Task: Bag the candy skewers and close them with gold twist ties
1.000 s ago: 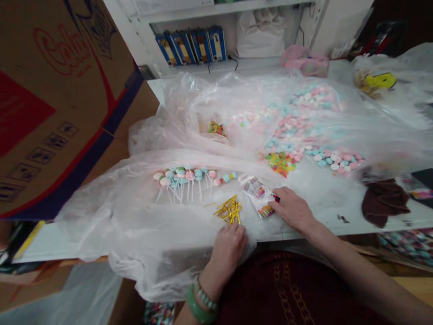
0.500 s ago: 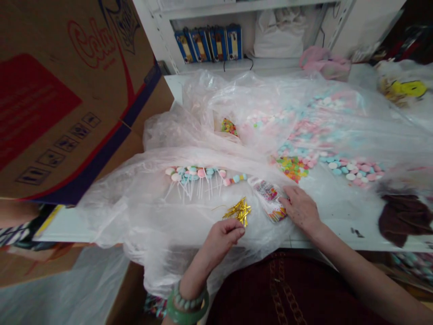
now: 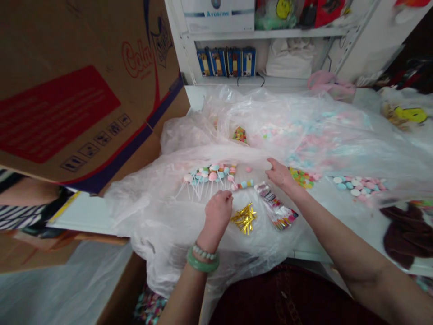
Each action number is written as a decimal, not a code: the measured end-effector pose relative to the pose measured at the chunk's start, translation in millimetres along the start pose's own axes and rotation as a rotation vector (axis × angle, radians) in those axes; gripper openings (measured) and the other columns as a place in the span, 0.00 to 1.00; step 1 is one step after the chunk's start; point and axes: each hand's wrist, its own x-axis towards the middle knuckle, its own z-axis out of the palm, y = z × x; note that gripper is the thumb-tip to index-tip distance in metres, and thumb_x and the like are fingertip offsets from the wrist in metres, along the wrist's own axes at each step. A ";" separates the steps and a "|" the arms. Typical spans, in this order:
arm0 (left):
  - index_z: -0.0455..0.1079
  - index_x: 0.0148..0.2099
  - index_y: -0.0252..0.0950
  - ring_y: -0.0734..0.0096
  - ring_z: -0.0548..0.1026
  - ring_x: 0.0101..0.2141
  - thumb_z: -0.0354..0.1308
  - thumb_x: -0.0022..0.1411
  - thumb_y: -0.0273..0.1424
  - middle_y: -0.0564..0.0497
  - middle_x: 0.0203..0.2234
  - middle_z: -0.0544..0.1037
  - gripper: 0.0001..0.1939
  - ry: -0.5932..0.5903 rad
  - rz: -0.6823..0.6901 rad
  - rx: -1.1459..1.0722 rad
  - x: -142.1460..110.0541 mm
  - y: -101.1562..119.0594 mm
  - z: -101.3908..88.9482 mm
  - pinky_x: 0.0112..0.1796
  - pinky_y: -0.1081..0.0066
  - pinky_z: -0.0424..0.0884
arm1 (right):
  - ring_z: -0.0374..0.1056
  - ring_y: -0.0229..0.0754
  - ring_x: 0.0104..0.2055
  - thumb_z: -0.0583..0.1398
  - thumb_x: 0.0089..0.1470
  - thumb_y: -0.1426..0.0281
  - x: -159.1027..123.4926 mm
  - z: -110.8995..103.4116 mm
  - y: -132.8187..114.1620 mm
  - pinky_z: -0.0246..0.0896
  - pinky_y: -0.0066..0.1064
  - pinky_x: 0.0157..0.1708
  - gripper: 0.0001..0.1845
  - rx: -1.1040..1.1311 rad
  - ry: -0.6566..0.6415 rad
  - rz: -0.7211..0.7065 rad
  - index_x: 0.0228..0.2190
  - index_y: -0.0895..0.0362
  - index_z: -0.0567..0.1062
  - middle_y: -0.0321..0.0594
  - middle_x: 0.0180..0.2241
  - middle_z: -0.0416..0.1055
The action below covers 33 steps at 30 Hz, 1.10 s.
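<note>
My left hand (image 3: 218,211), with green and pale bead bracelets at the wrist, is curled with fingertips pinched by the white sticks of a pile of pastel lollipops (image 3: 209,175). What it pinches is too small to name. My right hand (image 3: 279,174) reaches forward past a small packet of coloured sweets (image 3: 275,211), fingers loosely apart, nearest a short row of loose lollipops (image 3: 244,183). A bunch of gold twist ties (image 3: 244,218) lies between the two hands. All of this rests on a crumpled clear plastic sheet (image 3: 162,212).
A large cardboard box (image 3: 81,85) fills the left. More pastel sweets (image 3: 356,185) and multicoloured candies (image 3: 302,177) lie under plastic at right. A dark brown cloth (image 3: 407,230) sits far right. White shelves (image 3: 237,58) with blue packs stand behind. Another person's striped sleeve (image 3: 20,216) shows at left.
My left hand moved forward from beside the gold ties to the lollipop sticks. My right hand left the sweet packet and reached forward past it. The view tilted up and shifted.
</note>
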 end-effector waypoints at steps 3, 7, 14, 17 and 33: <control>0.73 0.46 0.38 0.63 0.74 0.34 0.42 0.65 0.25 0.42 0.41 0.74 0.18 0.029 -0.064 0.213 7.5 -9.5 4.6 0.31 0.69 0.65 | 0.69 0.41 0.33 0.54 0.50 0.72 -3.7 4.0 8.3 0.59 0.27 0.33 0.25 0.117 -0.029 0.029 0.51 0.61 0.71 0.41 0.31 0.75; 0.71 0.48 0.35 0.59 0.75 0.33 0.38 0.66 0.24 0.37 0.42 0.71 0.20 0.036 -0.098 0.357 15.5 -17.8 14.9 0.28 0.68 0.65 | 0.66 0.38 0.27 0.54 0.48 0.70 -39.1 21.5 12.9 0.56 0.25 0.27 0.17 0.242 -0.128 -0.011 0.40 0.57 0.76 0.35 0.24 0.72; 0.70 0.43 0.34 0.57 0.74 0.34 0.39 0.65 0.23 0.37 0.42 0.71 0.18 0.063 -0.072 0.406 13.9 -22.0 24.8 0.28 0.67 0.63 | 0.64 0.37 0.24 0.54 0.46 0.69 -91.5 30.4 6.7 0.55 0.26 0.27 0.13 0.420 -0.275 -0.040 0.33 0.56 0.77 0.32 0.20 0.69; 0.71 0.40 0.32 0.57 0.73 0.37 0.40 0.64 0.22 0.38 0.39 0.72 0.17 0.070 -0.077 0.385 -0.8 -19.9 14.0 0.30 0.68 0.62 | 0.62 0.36 0.24 0.54 0.47 0.69 -105.3 31.0 2.9 0.53 0.26 0.27 0.12 0.457 -0.310 -0.076 0.32 0.55 0.77 0.31 0.20 0.68; 0.64 0.19 0.37 0.74 0.64 0.19 0.52 0.54 0.33 0.55 0.14 0.66 0.13 -0.424 0.064 -0.500 -64.1 49.3 37.4 0.25 0.74 0.58 | 0.55 0.32 0.18 0.57 0.42 0.62 -137.9 48.4 2.3 0.49 0.26 0.19 0.13 1.101 -0.283 0.265 0.17 0.57 0.66 0.31 0.15 0.60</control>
